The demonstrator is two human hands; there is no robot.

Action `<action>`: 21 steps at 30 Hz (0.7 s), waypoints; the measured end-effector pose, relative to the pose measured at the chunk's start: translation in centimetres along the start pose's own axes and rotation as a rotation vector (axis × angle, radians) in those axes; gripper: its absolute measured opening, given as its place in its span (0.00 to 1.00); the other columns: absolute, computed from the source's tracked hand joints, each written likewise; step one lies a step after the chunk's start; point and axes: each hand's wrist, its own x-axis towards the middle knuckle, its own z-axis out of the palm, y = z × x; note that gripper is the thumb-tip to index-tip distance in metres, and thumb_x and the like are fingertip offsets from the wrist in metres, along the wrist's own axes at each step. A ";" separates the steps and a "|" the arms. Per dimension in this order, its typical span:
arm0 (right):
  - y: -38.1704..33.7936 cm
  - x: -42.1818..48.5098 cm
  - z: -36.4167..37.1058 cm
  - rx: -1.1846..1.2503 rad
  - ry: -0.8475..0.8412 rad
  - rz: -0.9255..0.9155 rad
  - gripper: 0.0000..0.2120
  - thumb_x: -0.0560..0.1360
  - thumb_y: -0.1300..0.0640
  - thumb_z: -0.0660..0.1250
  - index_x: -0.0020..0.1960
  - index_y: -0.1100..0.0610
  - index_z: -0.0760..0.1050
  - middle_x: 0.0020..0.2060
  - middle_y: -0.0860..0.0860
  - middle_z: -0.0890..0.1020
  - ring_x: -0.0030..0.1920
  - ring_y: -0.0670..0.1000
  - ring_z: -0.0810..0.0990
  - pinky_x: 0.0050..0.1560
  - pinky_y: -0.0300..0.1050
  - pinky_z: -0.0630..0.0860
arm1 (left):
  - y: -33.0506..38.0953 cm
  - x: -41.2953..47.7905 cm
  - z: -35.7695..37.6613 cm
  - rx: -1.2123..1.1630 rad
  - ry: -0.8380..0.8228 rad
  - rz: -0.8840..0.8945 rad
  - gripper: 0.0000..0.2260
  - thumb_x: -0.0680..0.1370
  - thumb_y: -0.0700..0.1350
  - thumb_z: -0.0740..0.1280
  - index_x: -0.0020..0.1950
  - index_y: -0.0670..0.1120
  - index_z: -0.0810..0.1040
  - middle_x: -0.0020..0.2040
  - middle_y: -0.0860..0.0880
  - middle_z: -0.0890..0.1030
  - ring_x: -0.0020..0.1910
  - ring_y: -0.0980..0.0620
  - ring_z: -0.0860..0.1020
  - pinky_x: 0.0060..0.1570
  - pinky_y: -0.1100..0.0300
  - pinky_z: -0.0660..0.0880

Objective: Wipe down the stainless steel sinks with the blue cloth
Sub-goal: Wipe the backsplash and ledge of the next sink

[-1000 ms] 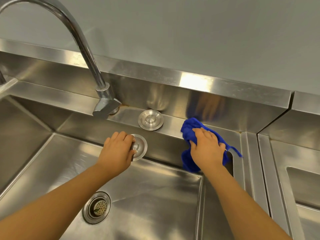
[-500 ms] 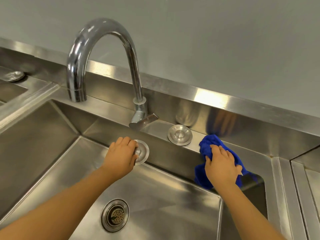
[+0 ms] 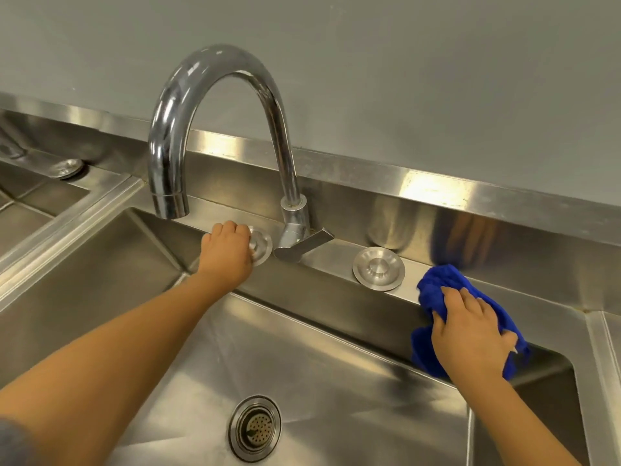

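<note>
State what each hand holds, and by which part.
The left hand grips the round steel cap at its centre; right hand clutches the blue cloth by its bunched middle.

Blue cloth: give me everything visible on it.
The cloth is deep blue and looks soft and fuzzy, like microfibre. It is bunched, not folded. It straddles the front edge of the sink's back ledge, just right of the round cap. Its upper part lies on the ledge and its lower part hangs down the basin's back wall. The right hand lies on top, pressing it to the steel and hiding its middle.
</note>
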 end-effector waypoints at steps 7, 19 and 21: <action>0.4 0.4 0.4 -0.039 0.006 -0.020 0.21 0.82 0.50 0.54 0.73 0.46 0.58 0.75 0.47 0.61 0.75 0.52 0.59 0.65 0.62 0.64 | 1.5 3.5 1.9 -0.068 -0.013 -0.071 0.14 0.77 0.43 0.64 0.61 0.39 0.73 0.59 0.38 0.73 0.59 0.38 0.69 0.55 0.49 0.66; 0.7 0.6 0.9 -0.041 0.032 -0.048 0.20 0.81 0.51 0.55 0.73 0.46 0.59 0.75 0.48 0.61 0.74 0.52 0.60 0.64 0.60 0.63 | 1.9 4.9 3.2 -0.123 0.034 -0.090 0.12 0.79 0.44 0.62 0.59 0.38 0.76 0.60 0.35 0.73 0.60 0.35 0.67 0.56 0.45 0.65; 0.8 0.5 0.9 -0.044 0.029 -0.054 0.20 0.81 0.52 0.55 0.72 0.47 0.59 0.75 0.48 0.61 0.74 0.53 0.60 0.65 0.60 0.63 | 1.9 3.9 3.0 -0.133 0.056 -0.080 0.14 0.79 0.44 0.63 0.62 0.38 0.75 0.62 0.36 0.73 0.61 0.35 0.67 0.56 0.44 0.66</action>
